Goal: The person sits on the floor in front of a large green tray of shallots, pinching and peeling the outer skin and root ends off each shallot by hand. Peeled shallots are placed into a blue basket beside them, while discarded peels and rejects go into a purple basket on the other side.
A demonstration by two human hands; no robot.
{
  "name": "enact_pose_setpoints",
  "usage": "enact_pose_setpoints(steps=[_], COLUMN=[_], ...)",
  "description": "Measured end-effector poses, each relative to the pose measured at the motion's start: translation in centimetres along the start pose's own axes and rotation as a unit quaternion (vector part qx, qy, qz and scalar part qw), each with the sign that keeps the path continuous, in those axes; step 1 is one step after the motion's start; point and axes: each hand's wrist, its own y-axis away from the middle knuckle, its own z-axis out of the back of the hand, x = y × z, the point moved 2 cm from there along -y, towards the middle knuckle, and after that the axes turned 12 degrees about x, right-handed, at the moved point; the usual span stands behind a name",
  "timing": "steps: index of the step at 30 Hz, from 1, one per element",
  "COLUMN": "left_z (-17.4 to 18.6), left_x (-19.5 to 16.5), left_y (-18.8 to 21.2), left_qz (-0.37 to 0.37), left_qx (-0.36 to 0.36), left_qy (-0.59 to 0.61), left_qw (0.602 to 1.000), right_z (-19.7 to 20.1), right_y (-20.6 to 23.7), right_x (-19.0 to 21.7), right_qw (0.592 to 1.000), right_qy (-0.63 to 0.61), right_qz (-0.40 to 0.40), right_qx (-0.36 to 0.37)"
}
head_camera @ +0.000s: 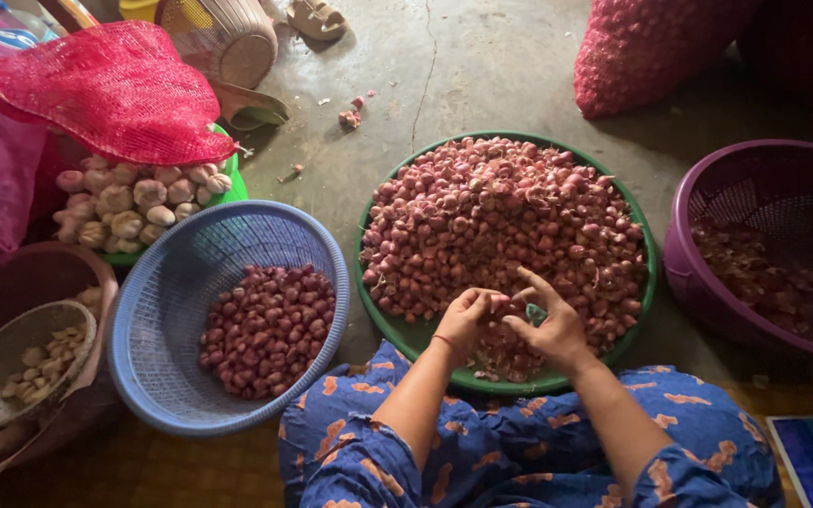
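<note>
The left hand (466, 315) is pinching a shallot (499, 303) over the green tray (406, 334); the right hand (549, 320), half open, is touching it. A blue basket (157, 310) and a purple basket (684, 254) are flanking the tray.

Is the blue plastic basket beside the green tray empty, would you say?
No, the blue plastic basket holds a pile of peeled dark red shallots.

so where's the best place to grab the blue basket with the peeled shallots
Probably the blue basket by its bare rim on the side nearest the person, coming from above: the rim flares outward like a lip, and the shallots sit low in the bowl.
</note>
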Motion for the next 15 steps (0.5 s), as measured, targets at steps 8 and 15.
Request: enact_pose_setpoints(steps=[8,15], left_z=[0.2,-0.1], left_x=[0.1,-0.3], left_y=[0.6,0.5], left_qz=[0.077,0.058], left_qx=[-0.028,0.0], left_qy=[-0.039,-0.034], left_qw=[0.996,0.998], right_z=[-1.0,-0.4], right_y=[0.4,-0.1], right_x=[-0.9,-2.7], right_qw=[0.997,0.982], right_qy=[0.026,-0.116], right_qz=[-0.058,-0.15], right_qx=[-0.053,-0.026])
